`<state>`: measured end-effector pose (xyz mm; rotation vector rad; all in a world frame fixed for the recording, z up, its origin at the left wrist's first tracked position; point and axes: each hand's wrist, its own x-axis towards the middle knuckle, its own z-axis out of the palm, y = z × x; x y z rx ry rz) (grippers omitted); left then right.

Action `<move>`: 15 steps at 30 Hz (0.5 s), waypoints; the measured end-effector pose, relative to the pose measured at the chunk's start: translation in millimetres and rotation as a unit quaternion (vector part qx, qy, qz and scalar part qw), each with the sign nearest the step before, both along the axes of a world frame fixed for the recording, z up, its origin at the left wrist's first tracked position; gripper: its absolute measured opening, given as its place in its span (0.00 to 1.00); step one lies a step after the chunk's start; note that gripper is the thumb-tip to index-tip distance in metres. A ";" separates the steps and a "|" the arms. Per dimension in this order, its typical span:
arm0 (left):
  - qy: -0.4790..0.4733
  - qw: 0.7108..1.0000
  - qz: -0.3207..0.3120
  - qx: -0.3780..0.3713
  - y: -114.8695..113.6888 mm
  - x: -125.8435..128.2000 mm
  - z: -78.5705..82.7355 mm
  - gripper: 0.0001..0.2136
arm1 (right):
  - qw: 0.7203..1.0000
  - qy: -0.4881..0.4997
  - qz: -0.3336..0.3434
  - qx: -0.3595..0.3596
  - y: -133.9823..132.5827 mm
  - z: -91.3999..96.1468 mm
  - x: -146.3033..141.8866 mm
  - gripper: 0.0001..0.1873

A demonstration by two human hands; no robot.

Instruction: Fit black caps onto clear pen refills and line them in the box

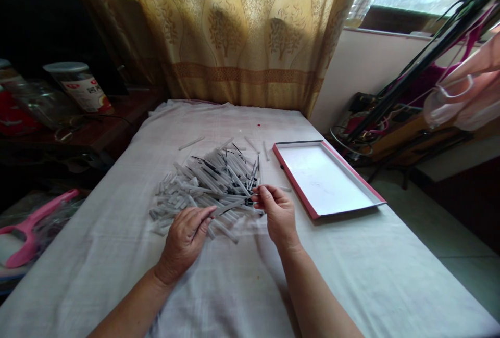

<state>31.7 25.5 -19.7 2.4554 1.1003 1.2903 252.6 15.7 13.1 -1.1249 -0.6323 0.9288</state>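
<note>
My left hand (188,234) is closed in a pinch on the near end of a slim translucent tube (231,206), which points right toward my other hand. With thumb and forefinger together, my right hand (276,210) grips something thin. A small black piece (249,201) shows beside those fingertips; whether it belongs to the tube or to what the right hand holds is unclear. Behind both hands lies a loose pile of translucent tubes (195,179), with thin dark sticks (255,169) mixed in at its right side.
Right of the pile lies a shallow pink-edged box lid (324,179) with a white inside. A tiny red bit (258,125) sits farther back on the white cloth (128,254). A curtain (234,25) hangs behind. On the left are a lidded jar (84,88) and a pink handle (29,234).
</note>
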 end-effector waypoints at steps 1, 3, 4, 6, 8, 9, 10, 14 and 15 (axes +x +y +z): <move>-0.001 1.000 0.000 -0.002 0.1 -0.1 -0.3 0.12 | 1.000 0.000 0.001 0.000 -0.1 -0.8 -2.1 0.17; -0.008 1.000 0.006 -0.012 0.7 -0.6 -0.4 0.11 | 1.000 0.006 -0.022 0.007 0.5 -1.2 -0.7 0.18; -0.013 1.000 0.010 -0.017 1.0 -0.9 -0.2 0.11 | 0.999 0.011 -0.043 0.014 0.9 -0.7 2.8 0.18; -0.020 0.999 0.017 -0.027 1.6 -1.8 0.4 0.11 | 0.995 0.024 -0.088 0.030 1.4 1.2 13.2 0.18; -0.024 0.999 0.019 -0.033 2.0 -2.6 0.8 0.11 | 0.990 0.040 -0.127 0.045 1.1 4.0 24.6 0.18; -0.025 0.999 0.020 -0.034 2.2 -3.0 0.9 0.11 | 0.987 0.049 -0.142 0.051 0.7 5.4 29.2 0.18; -0.027 0.999 0.020 -0.033 2.3 -3.2 0.8 0.11 | 0.985 0.057 -0.153 0.054 0.2 6.7 32.5 0.18; -0.028 0.999 0.016 -0.034 2.4 -3.1 0.2 0.11 | 0.984 0.074 -0.152 0.050 -1.5 10.0 34.0 0.19; -0.027 0.999 0.016 -0.035 2.3 -3.0 0.1 0.11 | 0.985 0.076 -0.145 0.048 -1.6 10.2 32.6 0.19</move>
